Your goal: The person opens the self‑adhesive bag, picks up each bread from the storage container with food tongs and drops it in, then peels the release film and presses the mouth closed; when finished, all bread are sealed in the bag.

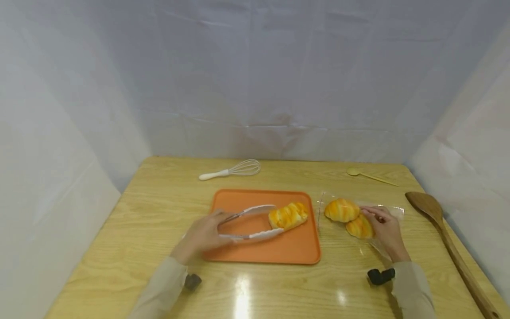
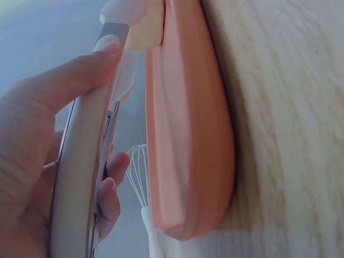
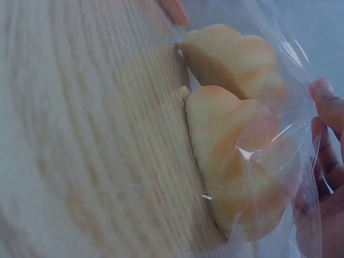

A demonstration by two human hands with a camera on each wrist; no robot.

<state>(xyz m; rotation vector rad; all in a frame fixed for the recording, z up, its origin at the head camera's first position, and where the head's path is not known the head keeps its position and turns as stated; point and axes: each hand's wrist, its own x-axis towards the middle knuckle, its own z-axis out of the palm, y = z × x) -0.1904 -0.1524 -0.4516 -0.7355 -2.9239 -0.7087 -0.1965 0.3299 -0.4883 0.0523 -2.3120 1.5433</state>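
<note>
My left hand (image 1: 203,235) grips a pair of tongs (image 1: 249,236) with pale scalloped tips, thumb on one arm and fingers on the other. The tong tips are spread, reaching toward a golden bread roll (image 1: 288,215) on the orange tray (image 1: 255,254). In the left wrist view the tongs (image 2: 80,161) stand beside the tray's edge. To the right, my right hand (image 1: 386,230) pinches the edge of a clear plastic bag (image 3: 309,161). Inside it lie two croissant-like breads, one bread (image 1: 341,210) partly over the other bread (image 1: 360,227).
A whisk (image 1: 231,170) lies behind the tray, its handle white. At the back right is a small yellow spoon (image 1: 370,176). A long wooden spatula (image 1: 446,230) runs along the table's right edge. Pale sheeting (image 1: 255,88) encloses the back and sides.
</note>
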